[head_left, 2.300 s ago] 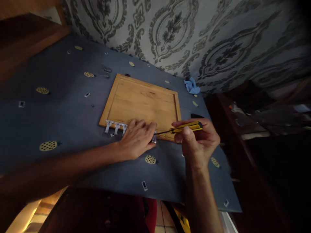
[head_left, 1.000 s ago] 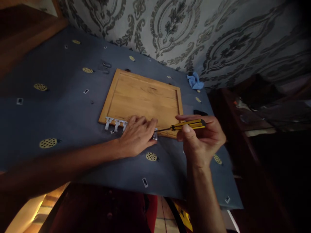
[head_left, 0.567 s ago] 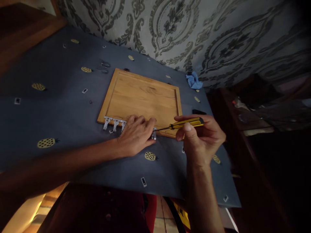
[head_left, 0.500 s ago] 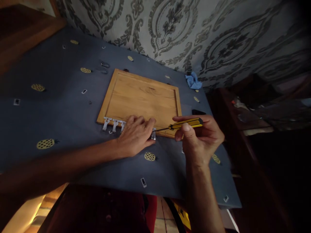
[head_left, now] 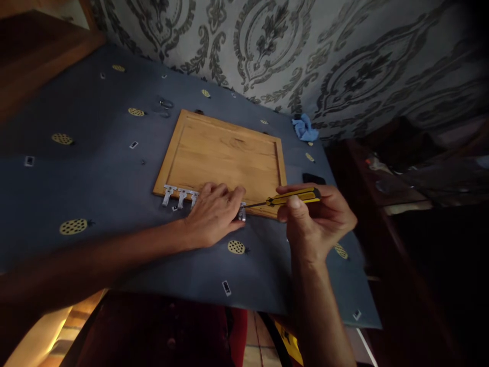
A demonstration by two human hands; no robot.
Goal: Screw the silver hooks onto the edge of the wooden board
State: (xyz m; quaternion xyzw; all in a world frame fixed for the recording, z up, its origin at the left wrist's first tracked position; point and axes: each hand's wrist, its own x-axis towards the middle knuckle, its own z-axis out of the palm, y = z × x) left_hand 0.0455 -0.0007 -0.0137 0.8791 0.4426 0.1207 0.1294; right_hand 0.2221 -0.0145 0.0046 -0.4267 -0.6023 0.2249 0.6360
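A framed wooden panel (head_left: pixel 225 153), like a cabinet door, lies on the cloth-covered table. Several metal hinges (head_left: pixel 168 194) line its near edge, jutting over the rim. My left hand (head_left: pixel 214 216) is closed over that edge, thumb below and fingers on top, pinching a hinge (head_left: pixel 242 211) against the wood; it covers part of the row. In my right hand (head_left: pixel 317 214) is a yellow and black screwdriver (head_left: pixel 296 197), held between thumb and fingers. Its thin shaft points left and its tip meets the hinge beside my left fingertips. A screw there cannot be made out.
Scissors (head_left: pixel 165 106) lie behind the panel's left corner. A small dark piece (head_left: pixel 143 162) sits left of the panel. At the back right is a crumpled blue cloth (head_left: pixel 304 127), with a dark flat object (head_left: pixel 313 178) nearer. The patterned wall (head_left: pixel 275 46) borders the table's far edge.
My right hand and the screwdriver have shifted very slightly to the right, the handle turning a little. My left hand keeps its place on the panel's edge.
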